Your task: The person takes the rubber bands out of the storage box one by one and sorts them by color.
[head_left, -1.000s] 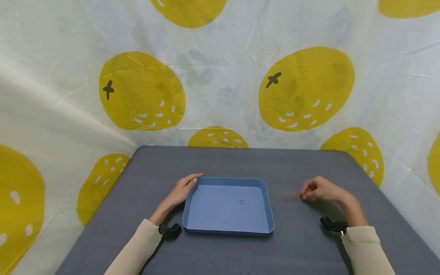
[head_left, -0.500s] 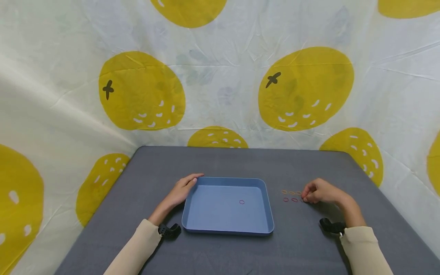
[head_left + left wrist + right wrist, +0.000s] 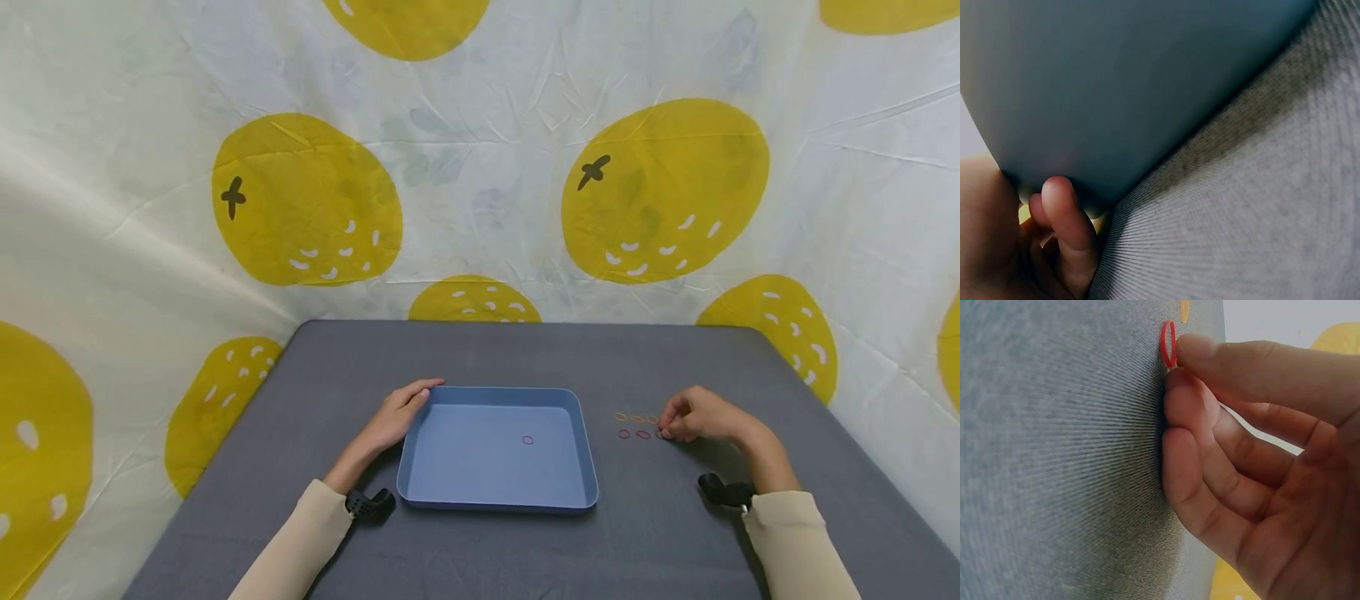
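Note:
My left hand (image 3: 395, 414) holds the far left corner of a blue tray (image 3: 498, 505), thumb at the rim. In the left wrist view, bent fingers (image 3: 1069, 215) lie against the tray's outer wall (image 3: 1104, 106). One red rubber band (image 3: 528, 440) lies inside the tray. To its right, my right hand (image 3: 699, 417) is low over the table, thumb and forefinger pinching the end of a red rubber band (image 3: 1164, 344). Two more red rubber bands (image 3: 642, 434) lie left of those fingertips. Behind them is a row of yellow rubber bands (image 3: 637, 419).
Both hands work on a grey cloth-covered table (image 3: 495, 550). A white curtain (image 3: 480, 183) printed with yellow fruit hangs behind and beside it. Each wrist wears a black camera strap (image 3: 724, 490).
My right hand has shifted slightly right along the rows, uncovering more of the rightmost yellow and red rubber bands. The left hand and the tray have stayed in place.

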A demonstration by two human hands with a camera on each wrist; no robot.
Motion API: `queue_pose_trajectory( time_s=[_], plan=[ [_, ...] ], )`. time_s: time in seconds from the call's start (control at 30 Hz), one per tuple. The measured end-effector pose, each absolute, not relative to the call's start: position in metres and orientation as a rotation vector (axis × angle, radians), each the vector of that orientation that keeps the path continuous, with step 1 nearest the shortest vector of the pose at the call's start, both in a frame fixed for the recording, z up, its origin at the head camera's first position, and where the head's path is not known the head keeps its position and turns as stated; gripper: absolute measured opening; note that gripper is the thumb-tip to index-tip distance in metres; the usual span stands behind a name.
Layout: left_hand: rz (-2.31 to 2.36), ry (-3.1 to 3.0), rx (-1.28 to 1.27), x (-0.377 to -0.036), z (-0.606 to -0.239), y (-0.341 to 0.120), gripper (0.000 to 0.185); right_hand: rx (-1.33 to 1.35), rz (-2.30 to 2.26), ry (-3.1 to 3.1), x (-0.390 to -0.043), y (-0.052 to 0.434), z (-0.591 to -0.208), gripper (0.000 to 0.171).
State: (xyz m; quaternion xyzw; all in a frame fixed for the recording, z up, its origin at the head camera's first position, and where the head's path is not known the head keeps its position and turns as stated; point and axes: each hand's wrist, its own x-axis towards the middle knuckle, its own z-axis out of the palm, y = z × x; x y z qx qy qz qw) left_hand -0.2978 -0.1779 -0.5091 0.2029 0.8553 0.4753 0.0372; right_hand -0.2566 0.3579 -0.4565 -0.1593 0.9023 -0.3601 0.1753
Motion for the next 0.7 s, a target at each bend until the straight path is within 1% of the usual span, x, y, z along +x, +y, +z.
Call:
queue_pose_trajectory(
  time_s=[0.7],
  plan=[
    [1.508, 2.609, 0.623, -0.299, -0.511, -0.178, 0.039, -0.450, -1.021, 2.593, -0.255, 0.355, -0.444, 0.010]
  ],
)
